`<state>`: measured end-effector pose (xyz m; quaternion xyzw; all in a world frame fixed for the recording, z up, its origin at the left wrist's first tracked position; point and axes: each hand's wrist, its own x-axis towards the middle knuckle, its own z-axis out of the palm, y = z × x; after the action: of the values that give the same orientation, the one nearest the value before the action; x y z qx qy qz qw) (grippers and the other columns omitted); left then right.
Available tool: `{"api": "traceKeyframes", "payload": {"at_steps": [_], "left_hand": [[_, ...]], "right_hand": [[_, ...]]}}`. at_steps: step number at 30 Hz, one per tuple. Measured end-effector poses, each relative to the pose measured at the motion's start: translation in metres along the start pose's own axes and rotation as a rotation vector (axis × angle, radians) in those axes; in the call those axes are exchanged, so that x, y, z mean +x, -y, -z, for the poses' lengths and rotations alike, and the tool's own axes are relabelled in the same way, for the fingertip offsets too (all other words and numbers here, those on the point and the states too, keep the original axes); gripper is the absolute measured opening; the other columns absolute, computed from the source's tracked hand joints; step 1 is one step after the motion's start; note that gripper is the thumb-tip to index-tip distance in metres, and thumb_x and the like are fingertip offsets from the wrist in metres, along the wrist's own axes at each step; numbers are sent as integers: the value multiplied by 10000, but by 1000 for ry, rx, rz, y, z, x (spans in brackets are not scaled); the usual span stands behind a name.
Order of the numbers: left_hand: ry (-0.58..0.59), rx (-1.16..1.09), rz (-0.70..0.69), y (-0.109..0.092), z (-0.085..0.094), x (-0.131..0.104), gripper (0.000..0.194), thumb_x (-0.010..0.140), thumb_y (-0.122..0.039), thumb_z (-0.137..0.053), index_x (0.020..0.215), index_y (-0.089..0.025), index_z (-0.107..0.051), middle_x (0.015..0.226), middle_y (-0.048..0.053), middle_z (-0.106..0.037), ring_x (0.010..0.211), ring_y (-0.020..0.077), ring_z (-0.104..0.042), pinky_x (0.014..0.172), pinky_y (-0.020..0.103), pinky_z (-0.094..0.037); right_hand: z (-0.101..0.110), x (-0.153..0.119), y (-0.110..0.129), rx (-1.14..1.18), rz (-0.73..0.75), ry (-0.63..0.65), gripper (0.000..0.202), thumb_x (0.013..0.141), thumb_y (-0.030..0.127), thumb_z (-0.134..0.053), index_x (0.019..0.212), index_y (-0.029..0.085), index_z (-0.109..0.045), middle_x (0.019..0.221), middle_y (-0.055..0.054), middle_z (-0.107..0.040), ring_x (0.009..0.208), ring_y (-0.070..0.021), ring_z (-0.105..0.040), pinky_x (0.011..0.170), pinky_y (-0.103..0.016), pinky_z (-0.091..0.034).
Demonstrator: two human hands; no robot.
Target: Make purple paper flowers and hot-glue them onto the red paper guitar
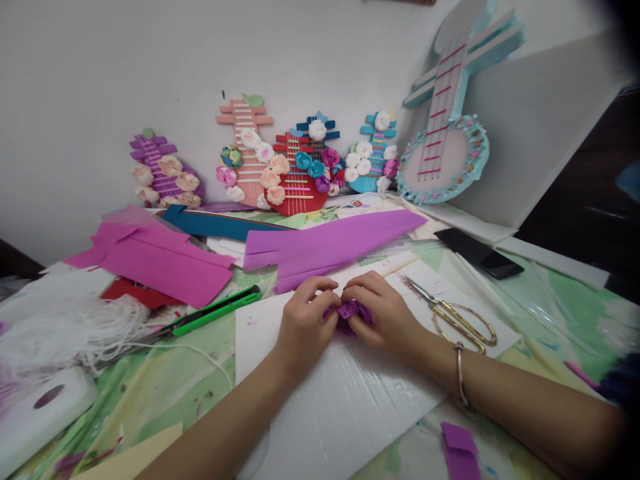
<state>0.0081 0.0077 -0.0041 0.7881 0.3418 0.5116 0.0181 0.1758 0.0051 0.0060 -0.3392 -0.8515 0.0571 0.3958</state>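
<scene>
Both hands meet over a white board (320, 393) in the middle. Between them is a small crumpled piece of purple paper (351, 311). My left hand (309, 320) pinches its left side with bent fingers. From the right, my right hand (383, 310) closes on the same piece, its fingers curled over the edge. The fingers partly hide the paper. Gold-handled scissors (457, 321) lie just right of my right hand. Behind the hands lies a large purple paper sheet (325, 247).
Pink paper (160, 260), a green cutter (217, 311) and white string (75, 330) lie left. A black phone (480, 253) is at right, a folded purple piece (460, 450) at front. Flower-decorated instrument models (300, 187) stand along the wall.
</scene>
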Motion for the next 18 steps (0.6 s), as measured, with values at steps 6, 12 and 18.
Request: {"api": "traceKeyframes", "payload": {"at_steps": [6,12,18], "left_hand": [[-16,-82,281,-1,2,4,170,701,-21,-524,753,-183,-529,885,45,-625,833,167,-596,683,281,-492],[-60,-233,520,4,1,7,107,735,-114,-543,769,-183,-468,895,53,-631,784,163,-611,655,283,-495],[49,-224,515,-1,-2,4,336,703,-113,-578,1007,-180,-450,1061,100,-580,864,183,-609,653,289,-503]], "right_hand": [[-3,-1,-1,143,-196,-57,517,738,149,-589,1219,192,-405,1033,-94,-592,894,-200,-575,761,-345,-479],[-10,1,-9,419,-482,-41,396,753,160,-570,1132,193,-457,942,-68,-648,728,-149,-608,641,-288,-495],[-12,1,-13,555,-525,-79,260,781,141,-524,1033,200,-513,857,-28,-664,752,-149,-634,656,-277,-498]]}}
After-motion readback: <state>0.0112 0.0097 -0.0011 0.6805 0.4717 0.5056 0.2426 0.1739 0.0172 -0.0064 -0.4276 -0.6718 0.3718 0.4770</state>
